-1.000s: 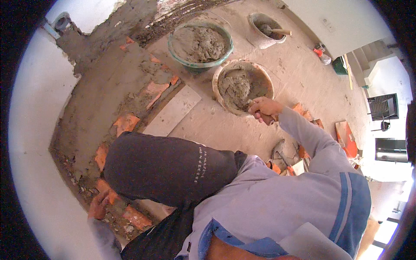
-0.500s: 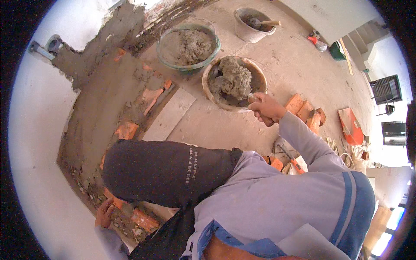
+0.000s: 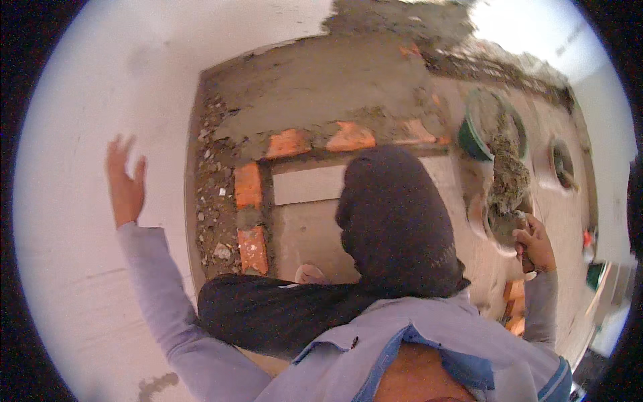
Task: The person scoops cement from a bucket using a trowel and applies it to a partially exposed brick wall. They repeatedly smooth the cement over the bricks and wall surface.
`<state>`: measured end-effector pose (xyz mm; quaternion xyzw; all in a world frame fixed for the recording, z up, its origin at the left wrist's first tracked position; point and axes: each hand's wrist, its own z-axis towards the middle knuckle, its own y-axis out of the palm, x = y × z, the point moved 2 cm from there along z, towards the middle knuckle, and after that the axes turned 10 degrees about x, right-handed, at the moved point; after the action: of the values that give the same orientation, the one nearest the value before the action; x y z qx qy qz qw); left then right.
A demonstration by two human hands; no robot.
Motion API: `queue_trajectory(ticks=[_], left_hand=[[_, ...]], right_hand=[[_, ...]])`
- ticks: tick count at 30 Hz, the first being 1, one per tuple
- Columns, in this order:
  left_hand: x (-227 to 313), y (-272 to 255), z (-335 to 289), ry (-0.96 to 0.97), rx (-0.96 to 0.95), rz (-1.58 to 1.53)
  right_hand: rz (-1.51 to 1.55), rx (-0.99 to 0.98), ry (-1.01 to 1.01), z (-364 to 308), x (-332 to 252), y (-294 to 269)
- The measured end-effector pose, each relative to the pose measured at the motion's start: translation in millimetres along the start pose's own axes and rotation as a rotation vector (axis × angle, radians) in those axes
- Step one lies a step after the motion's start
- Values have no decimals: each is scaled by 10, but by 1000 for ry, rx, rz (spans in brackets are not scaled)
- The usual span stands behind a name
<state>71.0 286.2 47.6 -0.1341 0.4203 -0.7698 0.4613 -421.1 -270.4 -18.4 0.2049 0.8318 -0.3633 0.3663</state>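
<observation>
R hand (image 3: 536, 242): closed round trowel (image 3: 528, 264) handle, mid-right of frame.
Trowel blade: hidden under mortar heap (image 3: 510, 179), right of centre; heap blurred, covers pt. of bucket (image 3: 477, 216).
L hand (image 3: 125, 184): open, fingers spread, mid-left, nr white wall (image 3: 77, 201); contact unclear.

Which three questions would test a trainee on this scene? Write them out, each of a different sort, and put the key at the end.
1. True or false: the left hand is empty.
2. Fill in: just beyond the right hand, which grips a tool handle, is a heap of grey ____.
3. Choose: what colour are the bricks nearest the left hand? A) blue B) orange C) white

Key: 1. True. 2. Mortar. 3. B.
</observation>
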Motion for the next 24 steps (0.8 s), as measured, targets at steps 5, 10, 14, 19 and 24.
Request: queue_trajectory(ticks=[5, 10, 14, 19, 24], left_hand=[[-1119, -1085, -118, -11, 244, 821], [-922, -1358, -7, -400, -355, 1482], [-662, -1054, 176, -404, -466, 1497], [-1057, -933, 40, -210, -272, 1438], [-1459, -1028, -235, 139, 202, 912]], right_hand=[[-152, -232, -154, 489, -1026, 1047], [-397, -459, -770, 1356, -2028, 2882], [-710, -501, -1164, 1406, -2894, 4649], [-689, -113, -1406, 1588, -2884, 6263], [-648, -385, -1280, 1719, -2997, 6215]])
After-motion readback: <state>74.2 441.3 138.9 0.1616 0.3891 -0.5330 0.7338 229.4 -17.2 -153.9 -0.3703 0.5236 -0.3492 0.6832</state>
